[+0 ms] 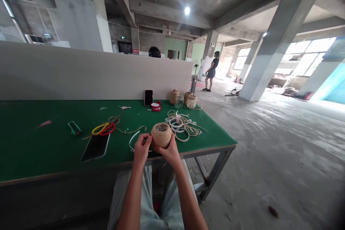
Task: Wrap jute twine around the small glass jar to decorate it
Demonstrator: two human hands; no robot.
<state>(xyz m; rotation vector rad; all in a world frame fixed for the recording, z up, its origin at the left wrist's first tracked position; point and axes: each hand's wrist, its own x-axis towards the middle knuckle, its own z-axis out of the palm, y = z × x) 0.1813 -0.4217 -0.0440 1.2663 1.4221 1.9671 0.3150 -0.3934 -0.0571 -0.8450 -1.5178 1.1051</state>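
Observation:
A round glass jar (161, 138) wrapped in tan twine stands upright at the table's front edge, its open mouth facing up. My right hand (170, 151) curls round its lower right side and grips it. On the other side, my left hand (142, 147) is closed, with thumb and fingertips pressed against the jar's wall. Whether a loose twine end lies between those fingers is too small to tell. Beside my left hand lies a curved white strip (132, 139). Just past the jar are white rings (182, 134) tangled with loose twine (192, 129).
On the green table (59, 165) lie scissors (104, 128), a dark phone-like slab (95, 147), a green tool (74, 128) and red-and-white tape rolls (155, 106). Behind stand a phone (148, 97), a bare glass jar (179, 102) and wrapped jars (191, 101) before a white partition (94, 75). A person (212, 71) stands beyond.

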